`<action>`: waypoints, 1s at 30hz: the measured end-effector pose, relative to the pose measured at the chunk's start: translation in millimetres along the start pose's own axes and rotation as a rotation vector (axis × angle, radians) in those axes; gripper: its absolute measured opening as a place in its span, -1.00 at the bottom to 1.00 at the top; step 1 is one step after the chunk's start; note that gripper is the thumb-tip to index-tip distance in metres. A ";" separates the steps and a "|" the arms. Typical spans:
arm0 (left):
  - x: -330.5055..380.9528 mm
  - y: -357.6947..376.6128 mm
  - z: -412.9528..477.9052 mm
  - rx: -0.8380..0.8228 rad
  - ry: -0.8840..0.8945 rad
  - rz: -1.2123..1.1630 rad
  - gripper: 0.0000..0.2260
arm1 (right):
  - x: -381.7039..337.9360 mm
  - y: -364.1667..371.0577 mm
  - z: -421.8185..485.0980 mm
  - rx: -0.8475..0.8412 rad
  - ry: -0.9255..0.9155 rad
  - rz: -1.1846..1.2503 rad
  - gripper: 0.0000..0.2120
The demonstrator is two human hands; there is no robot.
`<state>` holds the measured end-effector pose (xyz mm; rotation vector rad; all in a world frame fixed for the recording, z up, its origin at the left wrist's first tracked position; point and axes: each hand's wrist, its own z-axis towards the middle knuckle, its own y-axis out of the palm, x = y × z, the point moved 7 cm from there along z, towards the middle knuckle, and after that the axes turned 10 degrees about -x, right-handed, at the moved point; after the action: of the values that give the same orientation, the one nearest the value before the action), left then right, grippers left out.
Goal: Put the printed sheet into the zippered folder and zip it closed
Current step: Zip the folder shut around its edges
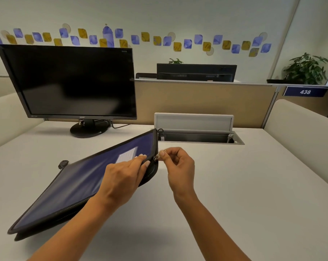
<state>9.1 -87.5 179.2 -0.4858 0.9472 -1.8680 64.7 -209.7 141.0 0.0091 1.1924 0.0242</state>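
Observation:
The zippered folder (73, 187), blue with black edging, lies on the white desk (234, 194), its top flap raised at the right end. A white label (127, 155) shows on the blue cover. My left hand (124, 176) grips the folder's right edge, fingers on top and thumb at the rim. My right hand (175, 162) pinches the small metal zipper pull (156, 157) at that same edge. The printed sheet is not visible.
A dark monitor (73, 81) stands on its base at the back left, cable trailing right. An open cable hatch (197, 131) with a raised lid sits just behind the folder. A desk divider runs along the back, and cream padded walls flank both sides.

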 end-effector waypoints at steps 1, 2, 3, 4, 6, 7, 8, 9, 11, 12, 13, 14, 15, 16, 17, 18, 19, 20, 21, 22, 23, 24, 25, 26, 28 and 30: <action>-3.1 -4.5 -2.8 0.030 -0.001 -0.009 -0.43 | -1.6 2.6 3.9 -0.007 -0.012 0.000 -0.82; -6.5 -8.8 -5.5 0.057 0.003 -0.020 -0.45 | -2.6 5.2 8.1 -0.011 -0.022 0.000 -0.82; -9.9 -12.1 -8.5 0.074 0.013 -0.044 -0.47 | -3.1 7.6 12.6 -0.013 -0.030 0.000 -0.82; -13.4 -14.8 -10.9 0.078 0.022 -0.084 -0.48 | -2.9 9.3 17.0 -0.009 -0.034 -0.006 -0.84; -20.5 -19.1 -14.3 0.075 0.026 -0.164 -0.50 | -1.3 10.4 25.6 0.011 -0.040 -0.030 -0.89; -23.3 -21.4 -15.4 0.076 0.023 -0.192 -0.51 | 0.1 10.1 29.8 0.023 -0.045 -0.036 -0.91; -25.1 -23.8 -16.1 0.078 0.020 -0.212 -0.52 | 2.0 8.9 33.9 0.037 -0.051 -0.040 -0.93; -26.5 -25.9 -16.7 0.084 0.020 -0.227 -0.52 | 4.0 7.0 38.2 0.053 -0.054 -0.049 -0.94; -27.4 -29.8 -17.6 0.085 0.023 -0.242 -0.53 | 8.7 2.0 46.9 0.088 -0.059 -0.077 -0.95; -27.8 -32.2 -17.8 0.087 0.028 -0.245 -0.53 | 11.3 -0.6 51.4 0.106 -0.063 -0.091 -0.95; -28.1 -34.4 -17.9 0.093 0.035 -0.245 -0.53 | 13.8 -3.4 55.7 0.124 -0.070 -0.105 -0.95; -28.6 -36.1 -17.7 0.098 0.039 -0.242 -0.52 | 15.8 -6.0 59.7 0.142 -0.082 -0.120 -0.94; -29.3 -37.5 -17.1 0.101 0.040 -0.240 -0.52 | 17.3 -7.8 63.7 0.156 -0.096 -0.134 -0.93; -30.5 -38.8 -16.3 0.100 0.036 -0.240 -0.51 | 18.7 -8.9 67.4 0.168 -0.112 -0.145 -0.93; -32.3 -39.8 -15.5 0.100 0.029 -0.243 -0.51 | 20.1 -9.6 71.4 0.177 -0.125 -0.151 -0.92; -34.5 -41.0 -15.0 0.099 0.019 -0.251 -0.50 | 21.7 -10.2 75.4 0.187 -0.134 -0.159 -0.92; -36.8 -42.3 -14.8 0.096 0.008 -0.262 -0.50 | 23.5 -10.9 79.6 0.198 -0.138 -0.170 -0.93; -39.2 -43.8 -15.3 0.094 -0.003 -0.272 -0.49 | 25.4 -11.7 84.0 0.207 -0.138 -0.181 -0.93; -41.5 -45.5 -16.0 0.095 -0.013 -0.281 -0.49 | 27.4 -12.6 88.3 0.213 -0.136 -0.190 -0.94; -43.7 -47.1 -17.2 0.099 -0.021 -0.287 -0.48 | 29.3 -13.6 92.6 0.216 -0.134 -0.200 -0.93; -45.5 -48.5 -18.1 0.102 -0.028 -0.291 -0.48 | 31.1 -14.5 96.3 0.219 -0.134 -0.213 -0.93; -46.8 -49.4 -18.8 0.105 -0.032 -0.293 -0.48 | 32.9 -15.4 99.5 0.223 -0.133 -0.231 -0.92; -47.3 -50.1 -19.1 0.107 -0.033 -0.293 -0.47 | 35.0 -16.2 102.0 0.230 -0.129 -0.249 -0.92; -47.3 -50.6 -18.9 0.112 -0.032 -0.293 -0.48 | 37.3 -17.2 103.8 0.243 -0.125 -0.261 -0.92; -46.6 -50.4 -18.4 0.121 -0.021 -0.293 -0.48 | 42.1 -19.0 105.9 0.277 -0.116 -0.283 -0.93; -46.0 -47.5 -18.8 0.122 -0.010 -0.301 -0.49 | 45.6 -20.3 106.2 0.306 -0.111 -0.311 -0.91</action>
<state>-9.2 -27.6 207.6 -0.5886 0.7801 -2.1766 180.5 -228.3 137.5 0.0930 1.0663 -0.4269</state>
